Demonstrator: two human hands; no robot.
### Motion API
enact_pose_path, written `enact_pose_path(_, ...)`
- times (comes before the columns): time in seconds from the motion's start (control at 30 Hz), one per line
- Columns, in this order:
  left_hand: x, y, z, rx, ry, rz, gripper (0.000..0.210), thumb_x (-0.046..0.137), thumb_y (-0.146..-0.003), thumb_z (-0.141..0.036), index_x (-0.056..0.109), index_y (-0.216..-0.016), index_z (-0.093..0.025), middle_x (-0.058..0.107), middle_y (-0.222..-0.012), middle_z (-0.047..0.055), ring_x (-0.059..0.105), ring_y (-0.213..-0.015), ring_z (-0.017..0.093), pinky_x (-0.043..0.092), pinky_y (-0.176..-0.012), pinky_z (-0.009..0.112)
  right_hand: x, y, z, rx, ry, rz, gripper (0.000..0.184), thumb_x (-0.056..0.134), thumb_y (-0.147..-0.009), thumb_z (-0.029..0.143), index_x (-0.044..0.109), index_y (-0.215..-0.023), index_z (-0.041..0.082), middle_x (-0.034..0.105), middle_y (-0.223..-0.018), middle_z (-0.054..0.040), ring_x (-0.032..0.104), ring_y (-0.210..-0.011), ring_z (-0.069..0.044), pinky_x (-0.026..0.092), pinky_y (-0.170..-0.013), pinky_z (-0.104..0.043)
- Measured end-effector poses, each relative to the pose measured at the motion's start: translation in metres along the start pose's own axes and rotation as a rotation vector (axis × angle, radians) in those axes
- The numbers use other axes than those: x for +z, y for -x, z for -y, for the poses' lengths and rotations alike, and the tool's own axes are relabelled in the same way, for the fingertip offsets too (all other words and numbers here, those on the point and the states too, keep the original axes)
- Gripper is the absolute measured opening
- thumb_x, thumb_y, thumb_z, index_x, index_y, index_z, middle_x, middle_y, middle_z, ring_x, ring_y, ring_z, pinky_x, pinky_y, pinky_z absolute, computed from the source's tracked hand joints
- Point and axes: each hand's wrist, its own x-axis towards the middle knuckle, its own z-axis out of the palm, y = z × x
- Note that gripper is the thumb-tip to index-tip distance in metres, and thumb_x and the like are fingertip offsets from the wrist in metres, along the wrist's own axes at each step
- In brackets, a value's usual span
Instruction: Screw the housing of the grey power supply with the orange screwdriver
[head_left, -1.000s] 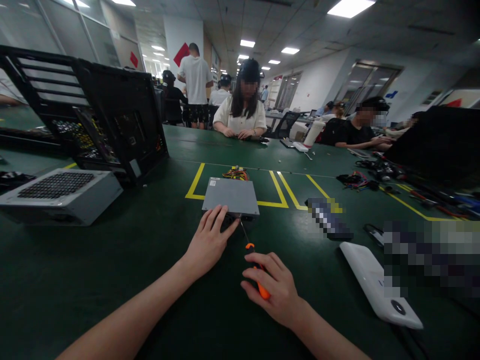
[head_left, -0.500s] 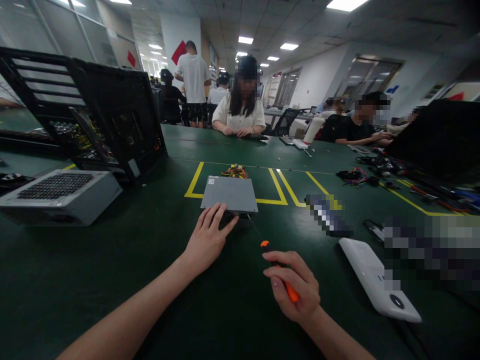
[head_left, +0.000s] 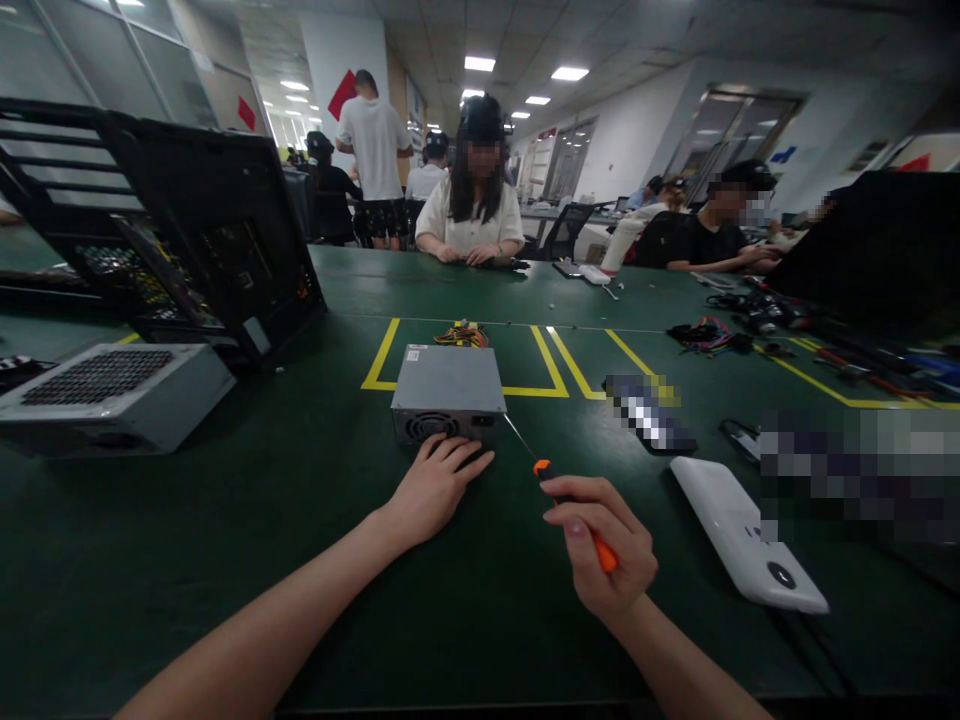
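At frame centre a grey power supply (head_left: 448, 392) sits on the green table (head_left: 225, 520). The left hand (head_left: 435, 488) lies flat, fingers loose, against its front. The right hand (head_left: 607, 555) grips an orange screwdriver (head_left: 574, 510). Upper left stands an open black computer case (head_left: 202, 235); a white device (head_left: 742, 535) lies lower right.

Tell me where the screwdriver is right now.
Head view, right of centre: the screwdriver is in the right hand, tip toward the grey power supply.
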Motion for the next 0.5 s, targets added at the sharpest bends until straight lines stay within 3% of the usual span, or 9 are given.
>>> enact_pose_path(0.3, -0.0035, 0.0039, 0.0030, 0.028, 0.092, 0.026, 0.033, 0.039, -0.086, -0.015, 0.052, -0.117, -0.021, 0.057, -0.119, 0.002, 0.046, -0.113, 0.016, 0.024, -0.101, 0.039, 0.0031, 0.0010, -0.0021, 0.029, -0.016, 0.004, 0.020, 0.046, -0.075, 0.006, 0.061, -0.081, 0.019, 0.062, -0.090, -0.0069, 0.060, -0.079, -0.019, 0.049, -0.062, -0.034)
enact_pose_path(0.5, -0.0030, 0.0018, 0.0030, 0.051, 0.103, 0.038, 0.044, 0.040, -0.085, -0.013, 0.040, -0.128, -0.023, 0.047, -0.132, 0.003, 0.040, -0.121, 0.018, 0.027, -0.099, 0.041, 0.0053, -0.0003, -0.0003, 0.017, -0.008, 0.020, 0.020, 0.046, -0.075, 0.006, 0.061, -0.081, 0.019, 0.062, -0.088, -0.0069, 0.060, -0.078, -0.019, 0.050, -0.061, -0.033)
